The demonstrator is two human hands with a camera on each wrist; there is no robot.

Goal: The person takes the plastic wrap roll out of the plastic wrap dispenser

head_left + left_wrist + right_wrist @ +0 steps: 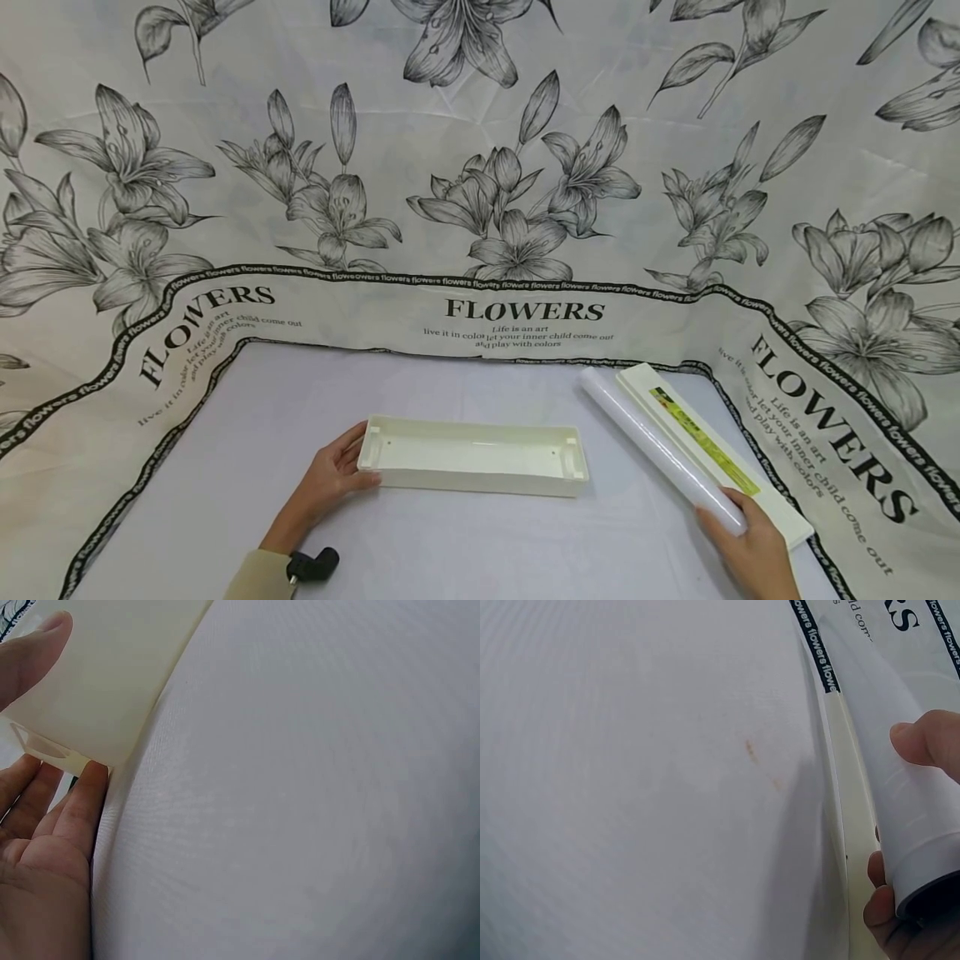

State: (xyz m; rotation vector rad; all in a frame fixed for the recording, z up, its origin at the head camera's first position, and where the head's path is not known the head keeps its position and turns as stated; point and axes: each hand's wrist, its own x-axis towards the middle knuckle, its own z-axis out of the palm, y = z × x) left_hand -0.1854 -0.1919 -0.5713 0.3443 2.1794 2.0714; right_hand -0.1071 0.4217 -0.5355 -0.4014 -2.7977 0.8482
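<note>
A long, shallow cream plastic box (472, 482) with an open top lies on the white table. At its left end my left hand (327, 482) holds it, the thumb along the front side and the fingers against the end wall. The left wrist view shows fingertips (93, 774) at that end of the box (120, 667). On the right, my right hand (756, 546) grips the near end of a white roll of film (660, 446); its thumb (930, 742) lies across the roll (904, 799). Beside the roll is a long cream lid (783, 517) bearing a yellow-green label (705, 442).
A white cloth (480, 550) covers the table. Around its back and sides stands a curtain (525, 321) printed with lilies and the word FLOWERS. The lid's near end reaches the curtain's black border on the right. A black strap (311, 567) circles my left wrist.
</note>
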